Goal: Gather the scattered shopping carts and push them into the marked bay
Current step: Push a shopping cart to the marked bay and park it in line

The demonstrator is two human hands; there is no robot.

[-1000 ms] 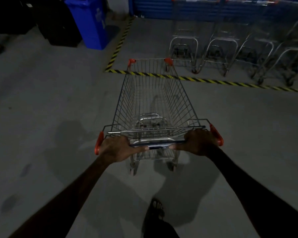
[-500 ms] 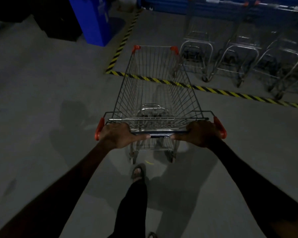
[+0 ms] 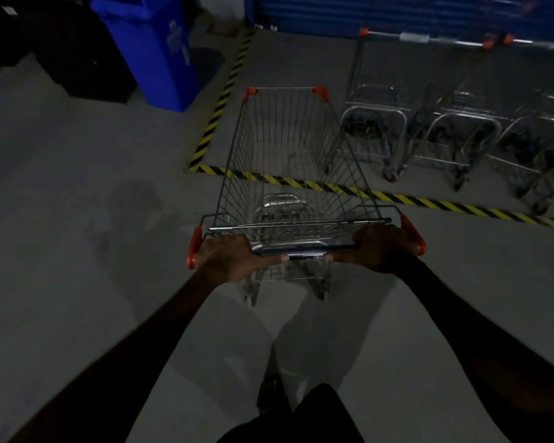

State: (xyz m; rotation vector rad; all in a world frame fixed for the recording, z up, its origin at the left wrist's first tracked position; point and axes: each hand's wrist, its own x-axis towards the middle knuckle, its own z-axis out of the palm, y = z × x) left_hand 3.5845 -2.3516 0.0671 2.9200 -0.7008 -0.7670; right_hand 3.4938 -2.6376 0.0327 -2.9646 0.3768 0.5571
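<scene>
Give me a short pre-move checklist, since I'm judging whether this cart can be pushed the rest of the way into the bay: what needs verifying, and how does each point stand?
1. Grip: left hand and right hand both curl round the handle bar. Ok.
2. Basket of the pushed cart looks empty. Ok.
3. Crossing the striped floor line: the cart's front is over it, the handle end is outside. Not ok yet.
4. Lane ahead: bare floor between the cart's front and the blue shutter. Ok.
5. Right-side clearance: the parked carts stand close beside the front corner; the gap is blurred. Cannot tell.
6. Front wheels are hidden under the basket. Cannot tell.
</scene>
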